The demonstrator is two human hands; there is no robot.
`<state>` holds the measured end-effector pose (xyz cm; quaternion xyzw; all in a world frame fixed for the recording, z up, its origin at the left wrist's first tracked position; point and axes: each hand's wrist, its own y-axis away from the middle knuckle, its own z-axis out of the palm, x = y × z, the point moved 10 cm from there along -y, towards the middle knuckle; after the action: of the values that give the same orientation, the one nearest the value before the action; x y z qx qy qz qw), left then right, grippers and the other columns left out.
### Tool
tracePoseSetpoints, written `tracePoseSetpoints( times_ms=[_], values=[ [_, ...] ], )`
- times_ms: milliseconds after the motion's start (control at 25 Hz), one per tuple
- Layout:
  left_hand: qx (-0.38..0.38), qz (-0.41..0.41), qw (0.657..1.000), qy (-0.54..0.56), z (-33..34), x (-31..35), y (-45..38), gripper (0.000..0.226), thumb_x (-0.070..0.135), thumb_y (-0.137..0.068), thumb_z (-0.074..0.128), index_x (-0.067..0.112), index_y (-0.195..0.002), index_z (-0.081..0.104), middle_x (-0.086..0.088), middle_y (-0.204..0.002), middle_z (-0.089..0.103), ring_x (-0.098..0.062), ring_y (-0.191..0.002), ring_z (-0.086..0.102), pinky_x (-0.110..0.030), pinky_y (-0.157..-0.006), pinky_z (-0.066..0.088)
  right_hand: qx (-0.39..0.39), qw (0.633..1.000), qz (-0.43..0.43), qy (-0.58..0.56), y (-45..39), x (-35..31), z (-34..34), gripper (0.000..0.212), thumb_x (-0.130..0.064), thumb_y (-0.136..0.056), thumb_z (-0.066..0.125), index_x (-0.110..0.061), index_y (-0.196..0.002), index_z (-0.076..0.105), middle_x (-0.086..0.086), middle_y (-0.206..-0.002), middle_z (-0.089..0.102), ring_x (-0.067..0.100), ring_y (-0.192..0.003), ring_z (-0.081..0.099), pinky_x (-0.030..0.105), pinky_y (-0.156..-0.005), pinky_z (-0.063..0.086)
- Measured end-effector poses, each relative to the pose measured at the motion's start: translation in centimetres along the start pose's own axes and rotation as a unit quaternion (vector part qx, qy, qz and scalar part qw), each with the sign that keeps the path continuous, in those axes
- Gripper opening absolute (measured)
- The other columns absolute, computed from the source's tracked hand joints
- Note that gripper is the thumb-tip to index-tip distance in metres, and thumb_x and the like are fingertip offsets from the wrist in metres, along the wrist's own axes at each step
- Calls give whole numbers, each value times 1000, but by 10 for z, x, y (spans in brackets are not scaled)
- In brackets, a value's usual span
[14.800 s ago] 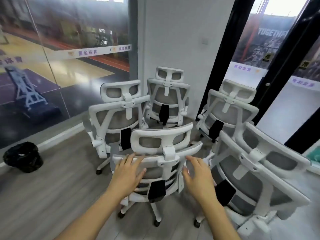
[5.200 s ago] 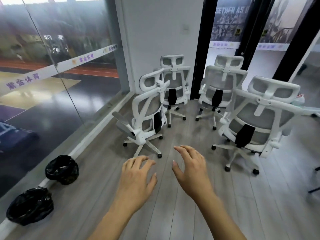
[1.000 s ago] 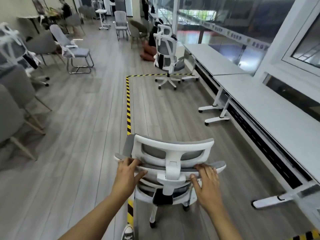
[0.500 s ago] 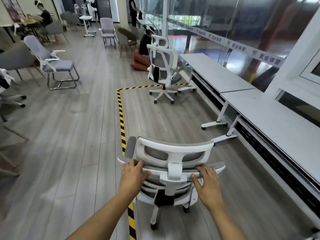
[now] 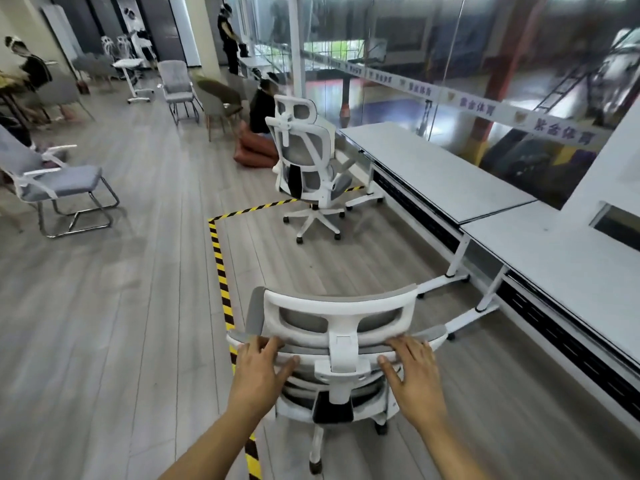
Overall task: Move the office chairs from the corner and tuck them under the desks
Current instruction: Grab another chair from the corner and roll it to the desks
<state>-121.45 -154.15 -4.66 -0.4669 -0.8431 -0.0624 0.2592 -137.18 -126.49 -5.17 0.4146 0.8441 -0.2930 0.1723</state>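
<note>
A white office chair [image 5: 337, 308] with grey mesh stands right in front of me, its back towards me. My left hand [image 5: 258, 370] grips the left side of its backrest top, and my right hand [image 5: 414, 374] grips the right side. A second white office chair [image 5: 304, 161] stands farther ahead beside the far grey desk [image 5: 433, 168]. A nearer grey desk [image 5: 554, 258] runs along the right, by the glass wall. The held chair sits astride the yellow-black floor tape [image 5: 220, 261], left of the nearer desk.
A grey sled-base chair [image 5: 52, 181] stands at the left. More chairs, a small white table [image 5: 130, 72] and several people are at the far end. A person sits on the floor behind the second chair, beside brown cushions [image 5: 252, 150]. Open wood floor lies ahead and left.
Both hands stay on the chair's backrest while the chair and I move forward along the tape; the second chair and the desks are closer and larger than before.
</note>
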Motion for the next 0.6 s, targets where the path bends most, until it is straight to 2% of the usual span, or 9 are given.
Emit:
tracePoseSetpoints(
  times_ms=[160,320,600],
  values=[
    [-2,-6,999,37,9,-17,-109,39,65,-86,52,37,-112,57,2,-115,50,-21,-113,40,-41,-95,46,14,1000,7,25,-93,2,30,34,-50,-96,51,-29,-121,61,-7,-127,59,15,-126,47,46,-113,33],
    [-14,14,997,79,19,-32,-231,34,57,-88,58,35,-115,57,3,-120,47,-17,-119,35,-40,-102,43,33,997,42,49,-186,10,72,33,-48,-95,51,-30,-120,61,-9,-127,59,15,-126,49,43,-115,30],
    [-48,109,990,78,45,-45,-452,33,56,-84,64,31,-105,59,1,-107,52,-22,-106,39,-44,-94,44,50,990,109,70,-342,27,132,39,-51,-96,46,-27,-124,59,-8,-128,56,16,-128,47,43,-118,28]
  ],
)
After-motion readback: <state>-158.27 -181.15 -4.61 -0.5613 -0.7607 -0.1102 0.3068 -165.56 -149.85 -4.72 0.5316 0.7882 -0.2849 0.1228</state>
